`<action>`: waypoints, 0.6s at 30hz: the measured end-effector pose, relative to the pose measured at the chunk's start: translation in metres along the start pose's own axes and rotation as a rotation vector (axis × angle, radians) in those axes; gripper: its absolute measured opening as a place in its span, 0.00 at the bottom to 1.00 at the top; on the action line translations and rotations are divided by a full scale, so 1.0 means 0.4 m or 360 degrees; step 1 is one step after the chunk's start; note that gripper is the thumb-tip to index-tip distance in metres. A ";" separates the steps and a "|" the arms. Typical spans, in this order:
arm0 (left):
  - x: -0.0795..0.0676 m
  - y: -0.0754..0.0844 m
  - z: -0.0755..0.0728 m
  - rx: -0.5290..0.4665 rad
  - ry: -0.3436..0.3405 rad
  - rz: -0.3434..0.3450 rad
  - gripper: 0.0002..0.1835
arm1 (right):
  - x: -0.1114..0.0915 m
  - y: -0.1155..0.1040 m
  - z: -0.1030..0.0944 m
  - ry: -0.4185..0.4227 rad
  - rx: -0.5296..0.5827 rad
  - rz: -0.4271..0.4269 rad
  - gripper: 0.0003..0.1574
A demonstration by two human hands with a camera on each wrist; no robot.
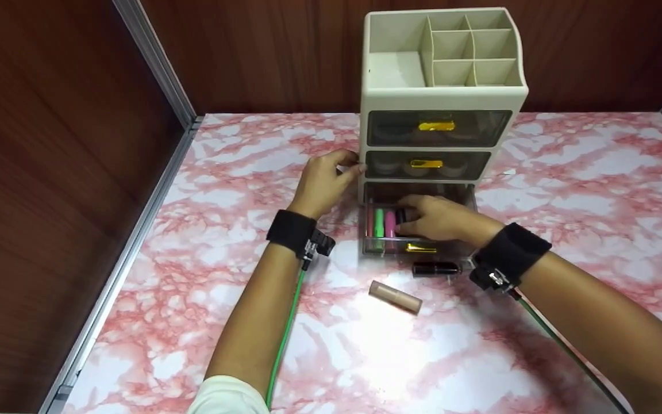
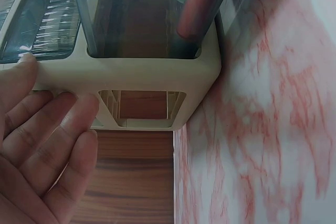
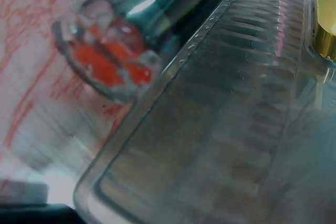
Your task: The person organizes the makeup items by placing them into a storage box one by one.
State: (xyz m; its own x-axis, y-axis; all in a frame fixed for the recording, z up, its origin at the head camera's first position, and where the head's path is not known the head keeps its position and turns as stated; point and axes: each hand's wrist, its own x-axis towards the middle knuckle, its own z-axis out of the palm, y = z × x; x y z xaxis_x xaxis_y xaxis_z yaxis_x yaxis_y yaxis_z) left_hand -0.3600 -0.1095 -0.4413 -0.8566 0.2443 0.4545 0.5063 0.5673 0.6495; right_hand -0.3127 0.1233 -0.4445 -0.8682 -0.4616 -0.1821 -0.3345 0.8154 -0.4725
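A cream drawer organizer (image 1: pixel 443 98) stands at the back, its clear bottom drawer (image 1: pixel 374 246) pulled out. My left hand (image 1: pixel 323 179) holds the organizer's left front edge, thumb at the front and fingers against the side wall; the left wrist view shows this hand (image 2: pixel 50 145) beside a side cutout. My right hand (image 1: pixel 440 217) reaches into the drawer, thumb and fingers about a black tube (image 1: pixel 401 216); part of it is hidden. Left of it lie a pink tube (image 1: pixel 390 223), a green tube (image 1: pixel 378 221) and a reddish tube (image 1: pixel 370 223).
A black lipstick tube with a clear end (image 1: pixel 437 269) lies before the drawer; its red contents show in the right wrist view. Nearer lies a beige tube (image 1: pixel 395 296). Two closed drawers with gold handles (image 1: pixel 436 126) sit above. A wooden panel (image 1: pixel 49 144) bounds the left.
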 end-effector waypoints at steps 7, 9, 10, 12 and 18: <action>0.000 0.000 0.001 -0.0001 0.0004 0.0003 0.11 | -0.005 0.007 -0.003 -0.0011 0.0040 -0.0002 0.38; -0.001 0.000 0.001 -0.0003 0.0002 -0.0001 0.11 | -0.006 0.008 -0.004 -0.0007 0.0048 -0.0016 0.38; -0.001 0.000 0.001 -0.0012 0.0000 -0.0005 0.12 | -0.008 0.008 -0.005 -0.0005 0.0055 -0.0025 0.37; 0.000 0.000 0.001 -0.0022 -0.0002 -0.0002 0.12 | -0.011 0.006 -0.009 0.0008 0.0070 -0.0043 0.36; 0.000 0.001 0.001 -0.0008 0.0005 0.0009 0.12 | -0.027 0.002 -0.021 0.0066 0.0108 -0.0054 0.36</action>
State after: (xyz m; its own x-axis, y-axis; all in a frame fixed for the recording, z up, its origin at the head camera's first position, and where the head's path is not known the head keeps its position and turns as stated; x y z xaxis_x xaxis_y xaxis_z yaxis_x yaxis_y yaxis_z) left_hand -0.3598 -0.1090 -0.4413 -0.8535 0.2451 0.4599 0.5116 0.5620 0.6500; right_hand -0.3068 0.1320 -0.4355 -0.8716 -0.4727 -0.1297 -0.3397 0.7733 -0.5353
